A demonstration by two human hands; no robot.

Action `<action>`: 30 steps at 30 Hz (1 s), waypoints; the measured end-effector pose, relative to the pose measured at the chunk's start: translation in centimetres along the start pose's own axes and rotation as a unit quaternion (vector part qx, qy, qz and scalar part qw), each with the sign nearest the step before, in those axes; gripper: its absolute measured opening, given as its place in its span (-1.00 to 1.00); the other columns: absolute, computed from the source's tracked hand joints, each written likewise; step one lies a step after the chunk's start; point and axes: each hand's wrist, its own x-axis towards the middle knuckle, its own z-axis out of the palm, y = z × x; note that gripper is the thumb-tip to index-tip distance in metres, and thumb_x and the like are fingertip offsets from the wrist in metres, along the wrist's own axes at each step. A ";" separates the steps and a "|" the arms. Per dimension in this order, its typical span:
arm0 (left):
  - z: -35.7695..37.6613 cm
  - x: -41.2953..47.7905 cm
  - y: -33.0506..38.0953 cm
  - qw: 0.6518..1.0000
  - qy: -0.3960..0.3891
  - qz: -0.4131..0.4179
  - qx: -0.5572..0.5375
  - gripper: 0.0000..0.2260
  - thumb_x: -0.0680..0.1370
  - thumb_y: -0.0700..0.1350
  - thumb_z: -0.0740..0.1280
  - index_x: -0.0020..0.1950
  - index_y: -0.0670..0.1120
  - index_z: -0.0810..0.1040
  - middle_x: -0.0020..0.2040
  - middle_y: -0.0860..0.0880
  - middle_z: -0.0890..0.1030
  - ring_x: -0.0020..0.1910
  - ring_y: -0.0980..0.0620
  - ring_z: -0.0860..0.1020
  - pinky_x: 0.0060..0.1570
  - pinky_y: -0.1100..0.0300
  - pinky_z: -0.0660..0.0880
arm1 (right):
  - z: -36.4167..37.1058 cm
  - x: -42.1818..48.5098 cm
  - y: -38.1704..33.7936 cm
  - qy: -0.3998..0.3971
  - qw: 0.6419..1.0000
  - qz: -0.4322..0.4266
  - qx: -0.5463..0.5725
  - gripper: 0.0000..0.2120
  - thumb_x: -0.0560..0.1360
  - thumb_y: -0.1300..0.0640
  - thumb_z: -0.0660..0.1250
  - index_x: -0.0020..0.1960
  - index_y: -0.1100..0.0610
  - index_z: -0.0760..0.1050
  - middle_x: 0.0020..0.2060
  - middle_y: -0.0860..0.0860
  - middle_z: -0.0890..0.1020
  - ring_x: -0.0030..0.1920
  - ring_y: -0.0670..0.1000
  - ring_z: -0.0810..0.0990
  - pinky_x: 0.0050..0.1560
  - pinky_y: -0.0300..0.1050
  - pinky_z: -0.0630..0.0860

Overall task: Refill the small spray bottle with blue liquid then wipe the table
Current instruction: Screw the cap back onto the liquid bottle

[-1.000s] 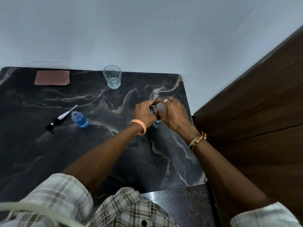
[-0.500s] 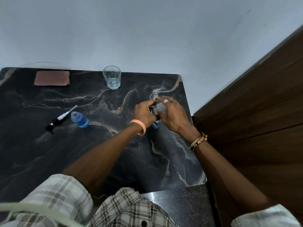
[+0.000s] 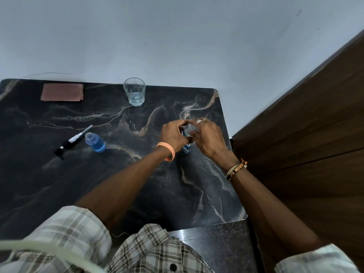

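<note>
Refill bottle [image 3: 186, 149] near the table's [image 3: 59, 184] right edge, left hand [image 3: 173, 135] gripping its body steady while right hand [image 3: 209, 139] pinches the cap [image 3: 190, 127], likely to twist it; open small spray bottle [image 3: 95, 142] stands well left.

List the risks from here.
1. The left hand and right hand both grip the refill bottle near the right edge of the table. If its top gives suddenly, liquid may spill.
2. The small bottle stands uncapped with a narrow neck, so pouring could miss or tip it.
3. The pump lies loose beside it and could get knocked away.
</note>
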 end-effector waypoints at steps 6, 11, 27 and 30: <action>0.1 -0.2 -0.2 1.000 0.001 0.012 0.007 -0.53 0.27 -0.11 0.61 0.15 0.02 0.61 0.00 0.07 0.68 -0.04 0.15 0.62 -0.02 0.11 0.62 | -0.9 0.6 -0.7 -0.043 0.999 0.027 -0.003 -0.73 0.50 0.19 0.40 0.19 0.10 0.58 0.02 0.07 0.59 0.00 0.10 0.60 -0.02 -0.04 0.59; -0.9 -1.3 -0.5 0.997 -0.004 0.079 0.016 -0.48 0.31 -0.06 0.58 0.23 -0.02 0.55 0.18 -0.01 0.59 0.14 0.10 0.55 0.17 0.11 0.53 | -1.8 1.1 -0.8 -0.099 0.994 0.044 -0.012 -0.63 0.47 0.06 0.42 0.26 0.07 0.52 0.14 0.08 0.61 0.11 0.12 0.59 0.12 0.04 0.56; -11.5 -4.6 -4.3 0.988 0.126 0.065 -0.065 -0.60 0.43 -0.15 0.48 0.25 -0.07 0.55 0.12 0.00 0.59 0.02 0.17 0.58 0.00 0.32 0.55 | -0.2 4.2 -10.3 0.141 0.983 -0.082 0.089 -0.44 0.51 -0.06 0.45 0.41 0.17 0.45 0.40 0.17 0.44 0.41 0.16 0.36 0.39 0.09 0.36; -16.8 -4.8 -5.7 0.971 0.212 0.062 -0.087 -0.67 0.45 -0.20 0.46 0.20 -0.07 0.57 0.06 0.00 0.63 0.00 0.19 0.60 0.00 0.29 0.56 | 2.0 5.9 -16.1 0.176 0.966 -0.139 0.130 -0.57 0.54 0.05 0.43 0.35 0.19 0.51 0.30 0.17 0.52 0.33 0.15 0.45 0.33 -0.01 0.42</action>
